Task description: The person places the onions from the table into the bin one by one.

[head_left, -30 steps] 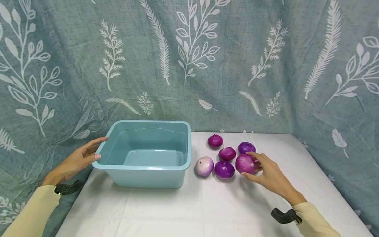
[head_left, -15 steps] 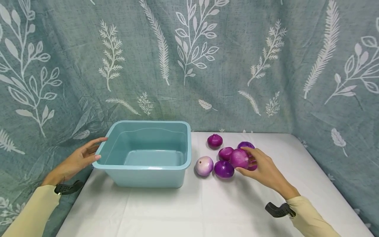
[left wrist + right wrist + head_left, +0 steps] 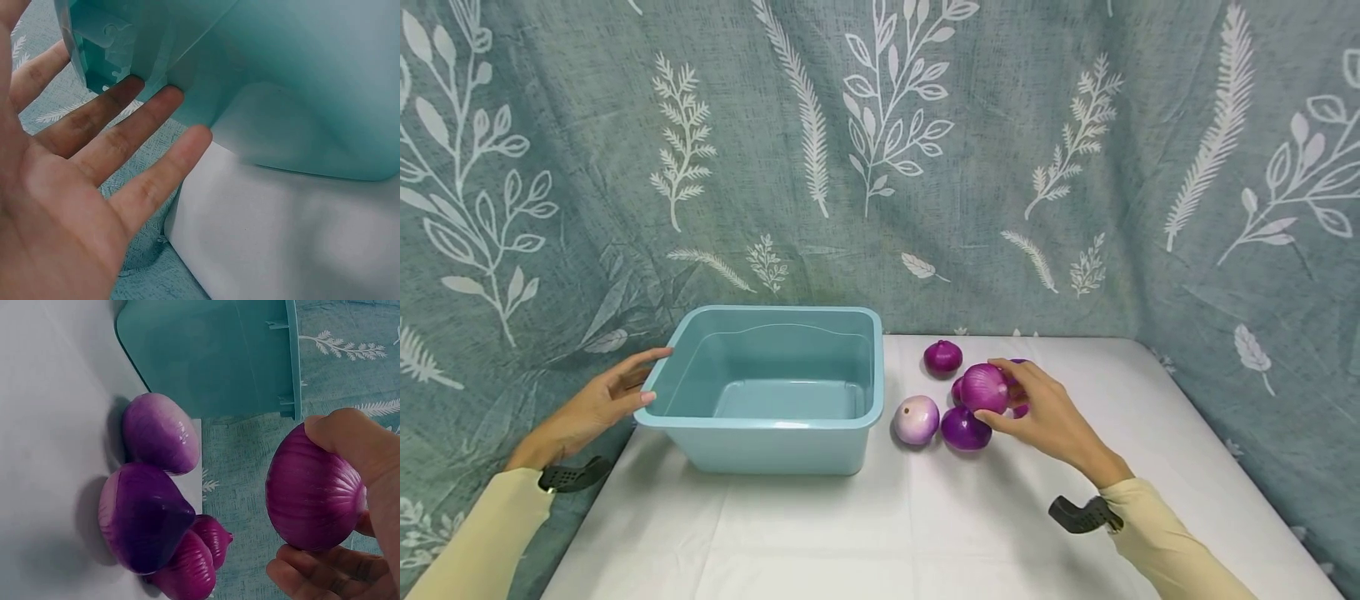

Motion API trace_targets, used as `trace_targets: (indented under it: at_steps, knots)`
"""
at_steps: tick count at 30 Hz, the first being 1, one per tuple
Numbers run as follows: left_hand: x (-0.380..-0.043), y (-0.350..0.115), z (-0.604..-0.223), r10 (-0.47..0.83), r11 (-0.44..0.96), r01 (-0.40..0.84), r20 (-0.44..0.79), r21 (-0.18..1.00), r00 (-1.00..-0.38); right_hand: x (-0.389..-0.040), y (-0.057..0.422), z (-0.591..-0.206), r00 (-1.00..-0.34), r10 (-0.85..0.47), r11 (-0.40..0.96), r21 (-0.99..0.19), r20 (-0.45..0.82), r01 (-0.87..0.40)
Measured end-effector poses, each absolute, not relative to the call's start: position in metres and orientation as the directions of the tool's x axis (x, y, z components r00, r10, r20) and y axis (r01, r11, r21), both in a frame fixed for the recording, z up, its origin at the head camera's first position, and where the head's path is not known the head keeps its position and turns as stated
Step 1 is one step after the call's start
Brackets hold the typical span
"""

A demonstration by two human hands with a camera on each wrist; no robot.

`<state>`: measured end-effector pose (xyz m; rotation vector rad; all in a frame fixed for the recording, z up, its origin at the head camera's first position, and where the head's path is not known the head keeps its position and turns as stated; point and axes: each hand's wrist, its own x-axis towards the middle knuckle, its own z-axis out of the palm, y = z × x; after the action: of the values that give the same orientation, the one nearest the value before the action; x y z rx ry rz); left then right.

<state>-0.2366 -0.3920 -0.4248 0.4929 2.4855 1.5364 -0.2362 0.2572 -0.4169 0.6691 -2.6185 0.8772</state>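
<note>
My right hand (image 3: 1045,417) pinches a red onion (image 3: 985,388) between thumb and fingers, raised above the other onions. In the right wrist view the held onion (image 3: 309,494) is ribbed and magenta, apart from the rest. My left hand (image 3: 597,407) touches the left rim of a light blue plastic tub (image 3: 760,424). Its fingers (image 3: 156,169) lie extended against the tub's outer side in the left wrist view. Beneath and around the held onion are a dark purple onion (image 3: 966,429), a whitish-purple onion (image 3: 916,419) and a magenta onion (image 3: 942,358). Further onions are partly hidden behind my right hand.
The tub stands left of the onions on a white-covered table (image 3: 820,533); its inner floor shows bare. A grey-green leaf-patterned curtain (image 3: 970,292) hangs behind and at both sides of the table.
My right hand has lifted the red onion and carried it left and slightly away from me, over the other onions. My left hand and the tub have stayed put.
</note>
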Motion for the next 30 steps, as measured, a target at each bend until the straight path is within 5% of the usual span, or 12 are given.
trace_targets:
  at_steps: [30]
  knots:
    - [-0.235,-0.39,-0.424,0.357,0.396,0.179,0.028,0.901,-0.934,-0.266,0.195,-0.399,-0.804,-0.427,0.608,-0.526,0.413,-0.594]
